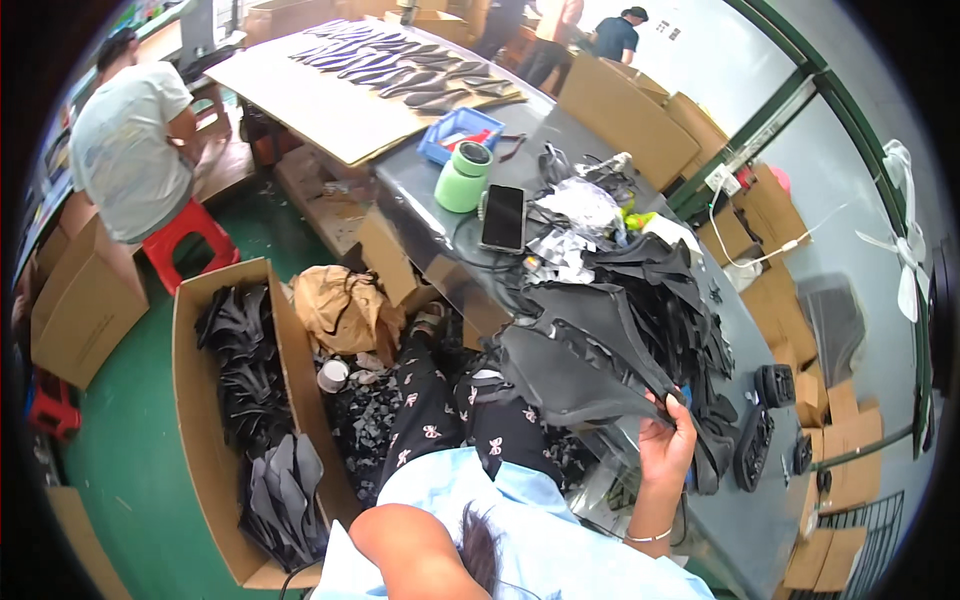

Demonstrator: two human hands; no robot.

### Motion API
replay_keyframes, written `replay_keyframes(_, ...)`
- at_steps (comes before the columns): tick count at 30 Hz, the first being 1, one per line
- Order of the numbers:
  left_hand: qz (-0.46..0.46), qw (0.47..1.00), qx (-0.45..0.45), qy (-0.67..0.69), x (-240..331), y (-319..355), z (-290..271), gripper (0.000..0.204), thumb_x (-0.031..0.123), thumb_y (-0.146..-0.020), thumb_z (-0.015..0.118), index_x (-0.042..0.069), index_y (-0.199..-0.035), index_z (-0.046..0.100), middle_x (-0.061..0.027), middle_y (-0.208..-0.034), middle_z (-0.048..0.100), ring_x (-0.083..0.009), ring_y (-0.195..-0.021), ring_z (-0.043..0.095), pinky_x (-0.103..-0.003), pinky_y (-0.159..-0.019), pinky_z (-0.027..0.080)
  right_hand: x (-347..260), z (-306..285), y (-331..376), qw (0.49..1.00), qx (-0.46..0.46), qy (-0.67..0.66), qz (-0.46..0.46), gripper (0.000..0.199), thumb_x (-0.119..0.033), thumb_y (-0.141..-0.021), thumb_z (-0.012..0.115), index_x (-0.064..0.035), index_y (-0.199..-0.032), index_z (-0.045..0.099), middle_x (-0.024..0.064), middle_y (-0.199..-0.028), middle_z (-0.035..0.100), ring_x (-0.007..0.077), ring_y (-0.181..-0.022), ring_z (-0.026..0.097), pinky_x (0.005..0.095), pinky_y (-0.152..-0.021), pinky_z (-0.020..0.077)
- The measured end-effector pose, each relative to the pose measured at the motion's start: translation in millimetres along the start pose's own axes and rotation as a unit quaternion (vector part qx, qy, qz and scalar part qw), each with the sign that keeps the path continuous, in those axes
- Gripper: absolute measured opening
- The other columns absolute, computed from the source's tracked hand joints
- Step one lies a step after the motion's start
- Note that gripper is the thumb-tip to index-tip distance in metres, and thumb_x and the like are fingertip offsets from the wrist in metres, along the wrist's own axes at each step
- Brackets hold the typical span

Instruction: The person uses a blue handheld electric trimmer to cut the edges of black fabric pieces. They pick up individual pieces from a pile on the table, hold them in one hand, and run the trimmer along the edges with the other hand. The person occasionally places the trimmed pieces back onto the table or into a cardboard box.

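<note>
At lower left of the frame an open cardboard box (190,400) holds dark moulded pieces. The left hand is out of view; only a bare arm shows at the bottom edge. Right of centre, the right hand (667,445) pinches a floppy black rubber sheet (585,365) pulled off the heap (670,290) on the grey surface (770,500). The heap overhangs the edge, so tugging could likely drag pieces onto the floor. The fingertips are hidden behind the sheet.

My right hand (667,440) is raised, palm toward me, fingers (676,402) curled shut in a grip, a thin bangle on the wrist. My left upper arm is bent low; that hand is hidden.
</note>
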State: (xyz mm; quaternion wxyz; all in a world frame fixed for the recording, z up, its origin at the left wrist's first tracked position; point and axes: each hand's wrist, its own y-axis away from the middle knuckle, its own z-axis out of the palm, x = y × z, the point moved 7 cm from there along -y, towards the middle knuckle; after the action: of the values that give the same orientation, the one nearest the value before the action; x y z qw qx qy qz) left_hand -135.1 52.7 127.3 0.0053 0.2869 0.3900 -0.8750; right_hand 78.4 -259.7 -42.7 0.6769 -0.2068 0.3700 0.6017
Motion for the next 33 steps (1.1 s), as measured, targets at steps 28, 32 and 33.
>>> replay_keyframes(28, -0.580, 0.660, 0.405, -0.252, 10, 195, -131, 0.044, 0.020, -0.095, 0.051, 0.000, -0.131, 0.036, -0.0126, -0.120, 0.052, -0.0222, -0.110, 0.054, -0.039, -0.095, 0.045, 113, 12, 76, 0.974, -0.157, 0.122, 0.108, 0.022, 0.000, -0.088, 0.054, -0.0083, -0.106, 0.044, 0.0132, -0.095, 0.060, 0.0218, -0.089, 0.063, 0.0351, -0.070, 0.0517)
replay_keyframes(32, -0.631, 0.587, 0.393, -0.320, 19, 194, -145, 0.032, 0.019, -0.094, 0.051, -0.002, -0.117, 0.051, -0.0157, -0.114, 0.058, -0.0239, -0.096, 0.061, -0.038, -0.082, 0.052, 114, 25, 69, 0.897, -0.259, 0.356, 0.037, 0.025, -0.004, -0.085, 0.061, -0.0014, -0.104, 0.045, 0.0113, -0.103, 0.058, 0.0128, -0.096, 0.056, 0.0266, -0.084, 0.0453)
replay_keyframes(33, -0.650, 0.577, 0.384, -0.314, 20, 199, -145, 0.033, 0.018, -0.093, 0.051, -0.002, -0.120, 0.048, -0.0160, -0.113, 0.058, -0.0246, -0.096, 0.061, -0.038, -0.082, 0.052, 110, 32, 61, 0.883, -0.261, 0.390, 0.008, 0.032, -0.007, -0.083, 0.065, -0.0012, -0.107, 0.045, 0.0112, -0.106, 0.058, 0.0140, -0.096, 0.056, 0.0275, -0.085, 0.0453)
